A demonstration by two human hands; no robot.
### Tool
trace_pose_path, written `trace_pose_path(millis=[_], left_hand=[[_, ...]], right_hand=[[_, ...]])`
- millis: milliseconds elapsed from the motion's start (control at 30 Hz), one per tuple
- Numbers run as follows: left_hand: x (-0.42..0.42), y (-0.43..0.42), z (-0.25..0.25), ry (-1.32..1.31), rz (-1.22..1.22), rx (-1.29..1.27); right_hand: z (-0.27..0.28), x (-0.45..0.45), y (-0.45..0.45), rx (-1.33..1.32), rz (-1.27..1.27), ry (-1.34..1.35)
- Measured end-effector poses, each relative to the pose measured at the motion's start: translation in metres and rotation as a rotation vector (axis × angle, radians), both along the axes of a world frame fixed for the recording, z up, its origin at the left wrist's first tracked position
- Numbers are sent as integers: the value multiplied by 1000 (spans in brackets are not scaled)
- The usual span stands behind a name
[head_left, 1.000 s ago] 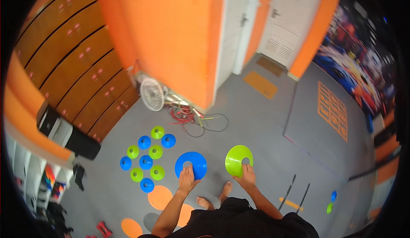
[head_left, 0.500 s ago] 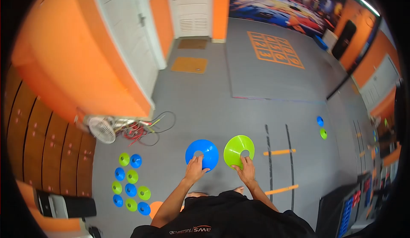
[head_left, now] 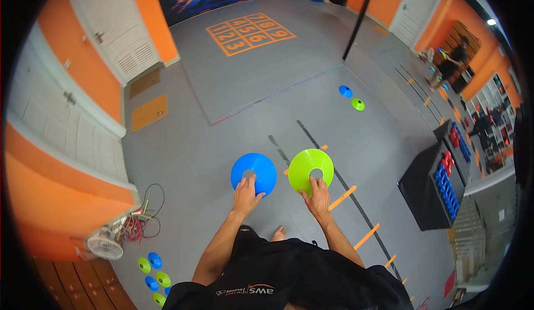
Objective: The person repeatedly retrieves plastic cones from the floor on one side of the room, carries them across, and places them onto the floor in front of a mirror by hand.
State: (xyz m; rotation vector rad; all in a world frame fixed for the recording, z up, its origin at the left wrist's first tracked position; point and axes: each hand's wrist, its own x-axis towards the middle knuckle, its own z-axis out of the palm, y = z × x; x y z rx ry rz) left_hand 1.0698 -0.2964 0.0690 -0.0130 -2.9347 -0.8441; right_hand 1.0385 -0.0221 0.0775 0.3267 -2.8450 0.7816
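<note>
My left hand (head_left: 246,195) grips a blue disc cone (head_left: 261,166) by its near side, with fingers at the centre hole and the thumb on the rim. A lime-green disc cone (head_left: 305,163) is pinched the same way in my right hand (head_left: 317,196). Both cones are held in front of me, side by side with a gap between them. On the floor farther ahead to the right lie another blue disc cone (head_left: 345,91) and another green disc cone (head_left: 357,104). Several more blue and green cones (head_left: 163,279) lie at lower left, partly hidden by my shirt.
A floor ladder marking (head_left: 350,196) with orange rungs runs beside my right arm. To the right stands a black dumbbell rack (head_left: 425,187). A fan (head_left: 105,245) and tangled cables (head_left: 133,226) lie at left. A black pole (head_left: 361,18) rises ahead; a person's figure (head_left: 453,62) shows far right.
My view has swung to the right, bringing the dumbbell rack and ladder marking further in. Both cones stay in my hands. Most of the cones at lower left have slipped out of view.
</note>
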Motion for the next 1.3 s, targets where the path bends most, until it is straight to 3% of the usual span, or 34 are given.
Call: trace_pose_path(millis=[400,767,1300], left_hand=[[-229,34,-30,158,-263,30],[-415,10,-6,183,-464,0],[-667,118,-1,163,-729,-34]], right_hand=[[-1,-135,34,38,-293,-53],[11,-277,-6,19,-400,-103],[-28,-470,92,-123,-634,18]])
